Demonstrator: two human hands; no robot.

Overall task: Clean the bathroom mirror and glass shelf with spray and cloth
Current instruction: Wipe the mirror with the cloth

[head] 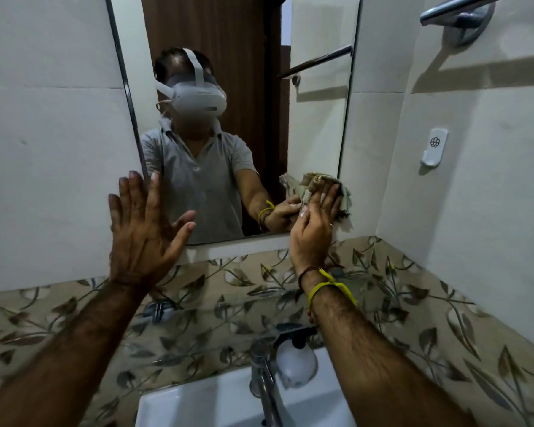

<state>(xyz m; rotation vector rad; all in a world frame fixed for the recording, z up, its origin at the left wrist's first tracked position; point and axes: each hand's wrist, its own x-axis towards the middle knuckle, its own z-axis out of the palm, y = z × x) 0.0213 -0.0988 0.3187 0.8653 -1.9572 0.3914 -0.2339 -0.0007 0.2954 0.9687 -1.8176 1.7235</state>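
Note:
The wall mirror (pixel 315 134) fills the upper middle of the head view and reflects a person in a grey shirt. My right hand (pixel 315 229) presses a crumpled, patterned cloth (pixel 321 188) flat against the mirror's lower right corner. My left hand (pixel 145 232) rests with fingers spread on the mirror's lower left edge and the white wall tile, holding nothing. A white spray bottle (pixel 295 362) with a black trigger stands on the basin's back rim, below my right forearm. A glass shelf cannot be made out.
A white basin (pixel 204 405) with a chrome tap (pixel 262 374) lies at the bottom. Leaf-patterned tiles (pixel 413 318) band the wall beneath the mirror. A chrome towel bar (pixel 457 13) is mounted at the upper right, with a small white wall hook (pixel 433 146) below it.

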